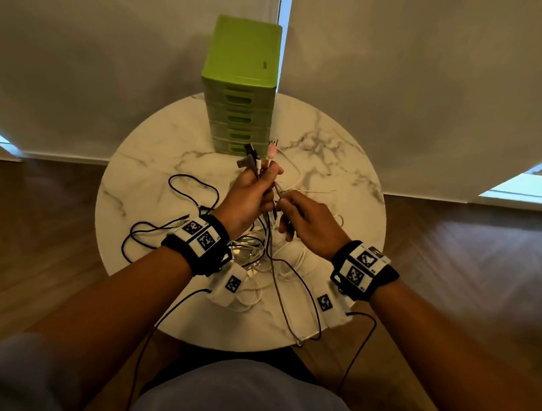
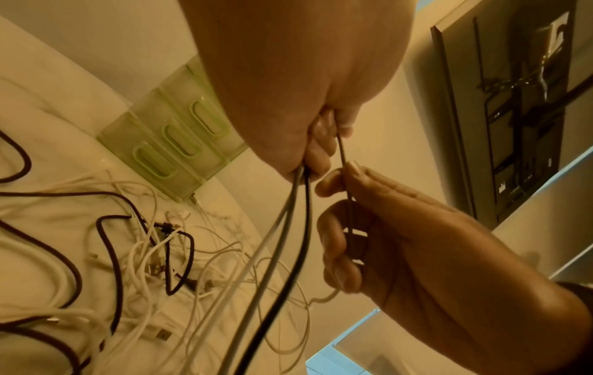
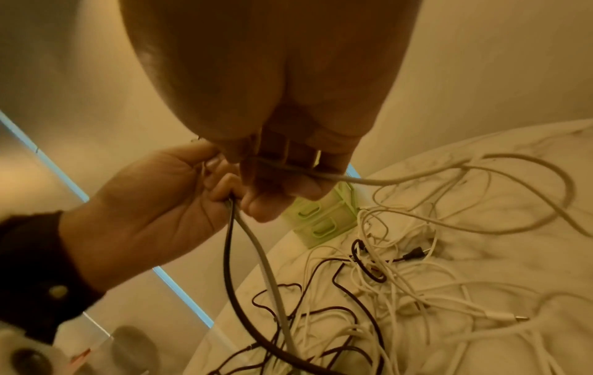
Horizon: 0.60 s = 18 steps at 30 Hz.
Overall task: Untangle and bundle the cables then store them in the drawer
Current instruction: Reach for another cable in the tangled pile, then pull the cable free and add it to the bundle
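Head view: over a round marble table [image 1: 159, 155], the left hand [image 1: 248, 198] grips a gathered bunch of cable ends [image 1: 256, 160], plugs pointing up toward 12 o'clock at the green drawer unit [image 1: 241, 87], whose drawers all look closed. The right hand [image 1: 309, 220], just beside it at 4 o'clock, pinches 1 thin dark cable [image 2: 348, 192] between thumb and forefinger, the lower fingers curled loosely around it. That strand runs nearly straight between the 2 hands, its long axis close to vertical, and the right hand is the nearer one to draw it down. The rest of the cable tangle [image 1: 254, 258], black and white, lies slack on the table at 6 o'clock beneath both wrists. Judging by the tangle, untangling is only partly done, and bundling has yet to begin.
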{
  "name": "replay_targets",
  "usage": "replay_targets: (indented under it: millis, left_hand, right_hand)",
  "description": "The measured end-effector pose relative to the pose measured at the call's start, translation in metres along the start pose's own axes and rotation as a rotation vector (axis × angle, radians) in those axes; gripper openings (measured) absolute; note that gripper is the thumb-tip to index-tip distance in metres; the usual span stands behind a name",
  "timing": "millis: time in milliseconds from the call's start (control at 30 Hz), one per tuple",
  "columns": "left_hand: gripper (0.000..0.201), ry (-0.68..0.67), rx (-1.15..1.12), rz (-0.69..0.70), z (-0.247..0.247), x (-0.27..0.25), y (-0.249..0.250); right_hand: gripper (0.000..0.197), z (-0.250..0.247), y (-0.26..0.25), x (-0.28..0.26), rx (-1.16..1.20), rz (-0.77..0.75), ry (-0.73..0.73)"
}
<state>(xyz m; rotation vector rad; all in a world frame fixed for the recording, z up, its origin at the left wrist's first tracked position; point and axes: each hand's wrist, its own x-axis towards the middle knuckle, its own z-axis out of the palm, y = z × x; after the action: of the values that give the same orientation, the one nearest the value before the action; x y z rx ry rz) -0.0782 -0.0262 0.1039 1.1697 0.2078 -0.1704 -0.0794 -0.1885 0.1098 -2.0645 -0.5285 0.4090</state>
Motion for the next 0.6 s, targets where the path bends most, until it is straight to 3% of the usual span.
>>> replay_targets:
  millis: [233,400,600]
  left_hand:
    - [0.031,0.081,-0.034,-0.059,-0.002,-0.006,0.008]
    - [0.046,0.123,-0.143,0.043,-0.010,-0.004,0.022]
    - [0.047,0.147,-0.342,0.128,-0.038,0.003,0.048]
  right_hand:
    - [0.017,0.011,-0.006,0.012,-0.283,-0.157,0.111]
    - [0.028,0.015,-0.003,0.009,-0.270,-0.080,0.020]
    - [0.035,0.031,0.041,-0.009,-0.066,0.049,-0.124]
